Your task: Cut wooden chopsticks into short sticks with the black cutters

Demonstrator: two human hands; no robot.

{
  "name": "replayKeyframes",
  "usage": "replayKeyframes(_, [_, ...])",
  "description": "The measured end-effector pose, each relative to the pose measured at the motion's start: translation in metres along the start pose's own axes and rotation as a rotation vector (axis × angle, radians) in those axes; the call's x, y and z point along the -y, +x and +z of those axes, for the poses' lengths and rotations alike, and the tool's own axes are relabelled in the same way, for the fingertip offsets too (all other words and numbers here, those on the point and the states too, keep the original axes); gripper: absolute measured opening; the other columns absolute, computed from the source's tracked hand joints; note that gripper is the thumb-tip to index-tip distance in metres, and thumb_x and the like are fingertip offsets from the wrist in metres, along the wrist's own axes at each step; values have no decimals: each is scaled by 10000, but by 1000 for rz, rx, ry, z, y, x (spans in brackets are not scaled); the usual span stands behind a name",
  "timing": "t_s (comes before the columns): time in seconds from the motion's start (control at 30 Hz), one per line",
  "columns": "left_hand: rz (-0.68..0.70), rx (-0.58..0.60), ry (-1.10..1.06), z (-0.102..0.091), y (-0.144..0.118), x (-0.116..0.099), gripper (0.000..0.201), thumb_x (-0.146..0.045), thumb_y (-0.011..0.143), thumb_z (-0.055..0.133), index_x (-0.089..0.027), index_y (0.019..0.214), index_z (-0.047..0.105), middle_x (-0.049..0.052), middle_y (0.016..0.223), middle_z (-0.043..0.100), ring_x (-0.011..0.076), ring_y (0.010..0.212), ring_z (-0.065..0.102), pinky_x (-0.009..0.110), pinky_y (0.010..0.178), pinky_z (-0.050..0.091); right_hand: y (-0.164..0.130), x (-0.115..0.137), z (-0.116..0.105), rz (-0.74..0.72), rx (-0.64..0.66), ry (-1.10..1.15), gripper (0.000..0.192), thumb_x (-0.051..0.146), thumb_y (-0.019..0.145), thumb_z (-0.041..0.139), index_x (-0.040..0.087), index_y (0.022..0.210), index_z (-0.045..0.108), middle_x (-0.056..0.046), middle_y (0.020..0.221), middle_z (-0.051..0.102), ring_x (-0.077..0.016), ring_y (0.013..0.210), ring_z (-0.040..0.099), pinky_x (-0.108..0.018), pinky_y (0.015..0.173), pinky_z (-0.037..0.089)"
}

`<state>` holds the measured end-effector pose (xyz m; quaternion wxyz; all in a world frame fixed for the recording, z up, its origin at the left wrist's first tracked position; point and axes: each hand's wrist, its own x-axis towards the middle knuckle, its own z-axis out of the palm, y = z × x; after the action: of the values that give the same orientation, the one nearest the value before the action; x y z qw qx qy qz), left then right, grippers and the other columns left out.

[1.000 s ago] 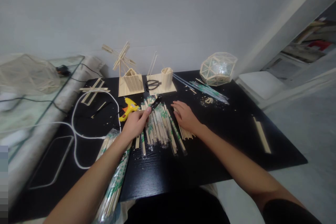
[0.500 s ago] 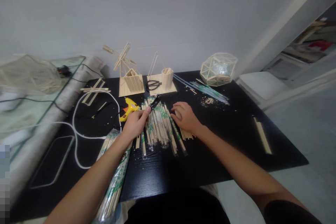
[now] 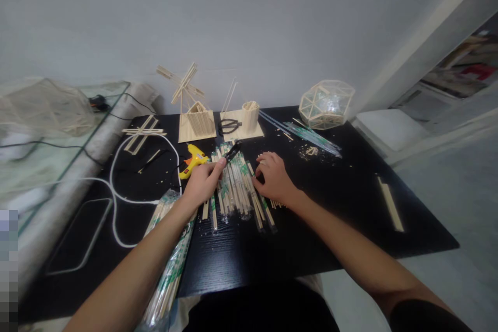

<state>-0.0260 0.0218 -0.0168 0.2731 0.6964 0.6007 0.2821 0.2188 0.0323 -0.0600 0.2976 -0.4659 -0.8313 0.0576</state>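
Observation:
My left hand is closed on a dark plier-like tool, its tip pointing away over the wrapped chopsticks. These lie in a loose pile, in clear sleeves with green print. To the right of the pile, my right hand curls over bare chopsticks, thumb and fingers bent around them. The hand hides most of these sticks. A yellow glue gun lies just beyond my left hand.
A stick windmill and a round stick cup on boards stand at the back, with black scissors. Right of them is a stick polyhedron. A chopstick pack lies under my left forearm, near a white cable.
My right hand has curled further over the bare chopsticks, covering more of them. My left hand keeps the dark tool almost in place. The view has shifted slightly.

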Motion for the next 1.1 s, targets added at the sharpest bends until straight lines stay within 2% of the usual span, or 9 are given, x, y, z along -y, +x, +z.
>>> replayKeyframes(0.17, [14,-3,7,1,0,1,674,-663,991,297,-198,592,576,5,526,577,175,552,553,280,594,374,0,5,7,33,-17,3,140,192,752,686,209,631,618,-139,1143,646,-347,1242,485,-571,1109,340])
replayKeyframes(0.3, [11,-22,22,-1,-1,0,675,-666,985,304,-195,592,584,10,532,575,180,571,558,280,592,370,3,9,0,53,-64,79,156,187,775,671,208,638,599,-132,1106,678,-335,1224,522,-554,1084,371])
replayKeyframes(0.4, [1,-49,-20,-1,-1,0,651,-658,982,329,-189,618,598,6,536,569,176,575,562,273,579,369,4,13,-12,49,-127,244,175,218,846,630,221,682,570,-113,1037,709,-294,1122,596,-492,1019,443])
replayKeyframes(0.5, [-23,-62,-137,0,-2,-1,618,-666,961,384,-188,632,595,-9,520,540,157,531,527,263,541,367,4,20,-22,67,-113,466,182,283,911,599,226,741,568,-83,961,717,-244,975,657,-407,928,508])
replayKeyframes(0.67, [-124,-23,-423,6,-5,-6,468,-627,818,679,-178,699,622,-57,478,458,98,431,407,231,450,315,-1,37,-21,217,103,768,219,410,943,603,208,859,616,-31,841,691,-189,769,652,-310,725,532])
replayKeyframes(0.77, [-144,5,-538,10,-8,-11,423,-575,764,767,-165,768,663,-73,447,450,82,401,377,218,423,291,-4,44,-17,263,236,892,263,449,951,602,202,863,591,-21,805,692,-162,702,628,-284,668,511])
replayKeyframes(0.9, [-137,23,-627,11,-10,-16,426,-525,746,800,-164,636,602,-63,408,453,74,370,382,216,407,298,-6,51,-15,287,337,1094,300,487,957,603,215,867,511,-8,753,700,-147,642,633,-284,658,513])
replayKeyframes(1.0, [-131,-53,-700,7,-10,-18,440,-468,754,807,-169,569,542,-54,423,464,66,377,401,212,419,328,-6,53,-15,347,406,1252,321,516,939,628,229,935,484,20,700,693,-139,551,635,-275,597,515])
replayKeyframes(1.1, [-177,-221,-850,1,-6,-18,342,-431,737,818,-165,682,611,-70,467,461,64,385,404,204,404,334,-5,53,-18,372,497,1288,335,518,922,650,201,954,550,-1,724,712,-129,514,639,-247,531,500])
